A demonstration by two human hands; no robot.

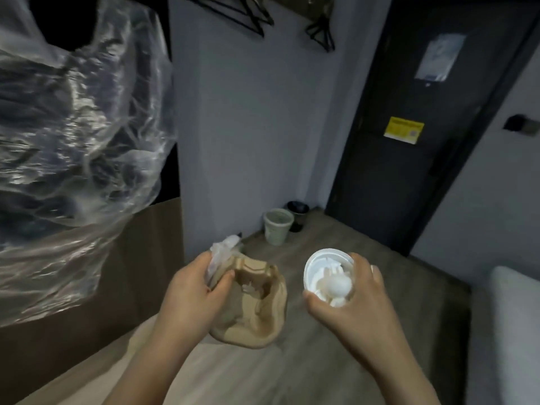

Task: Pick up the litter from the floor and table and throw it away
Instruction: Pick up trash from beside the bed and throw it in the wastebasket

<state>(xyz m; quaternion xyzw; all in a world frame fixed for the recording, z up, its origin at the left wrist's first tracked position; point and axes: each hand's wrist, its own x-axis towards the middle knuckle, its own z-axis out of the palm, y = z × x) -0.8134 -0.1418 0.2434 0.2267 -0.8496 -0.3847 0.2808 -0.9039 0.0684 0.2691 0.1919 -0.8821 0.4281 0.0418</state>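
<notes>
My left grip [193, 290] clamps the crumpled brown paper bag [254, 311] and a clear wrapper [222, 249]. My right grip [350, 299] curls round the white cup [314, 267], just beside the bag.

I've got a pale grey wall [257, 127] dead ahead, black hangers [252, 19] up on it. Dark door [409, 185] on the right, yellow sticker [404, 130] and a white notice [441, 58] stuck on. Grey wood-look floor [380, 273] below, dim light, clear plastic sheeting [73, 127] hanging at left.
</notes>
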